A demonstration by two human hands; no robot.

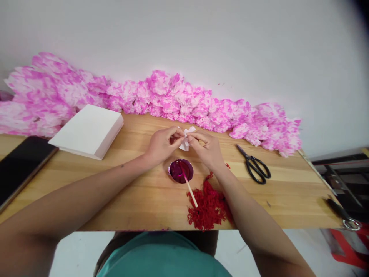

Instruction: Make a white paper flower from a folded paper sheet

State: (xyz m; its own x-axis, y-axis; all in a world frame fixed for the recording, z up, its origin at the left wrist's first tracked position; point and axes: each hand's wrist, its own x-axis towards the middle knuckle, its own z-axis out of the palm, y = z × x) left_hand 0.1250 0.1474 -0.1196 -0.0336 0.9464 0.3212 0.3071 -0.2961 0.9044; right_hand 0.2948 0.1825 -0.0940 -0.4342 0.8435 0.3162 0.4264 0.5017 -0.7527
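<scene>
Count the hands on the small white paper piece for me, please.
2: the left hand pinches the white paper piece from the left, the right hand from the right. No others show.

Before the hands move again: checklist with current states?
- Grip on white paper: ok, left hand and right hand both pinch it.
- Black-handled scissors clear of right forearm: ok.
- White paper stack clear of left forearm: ok.
- Pale stick wholly inside purple dish: not ok, one end juts over red yarn.
- Red yarn free of right forearm: cannot tell, they overlap in view.
</scene>
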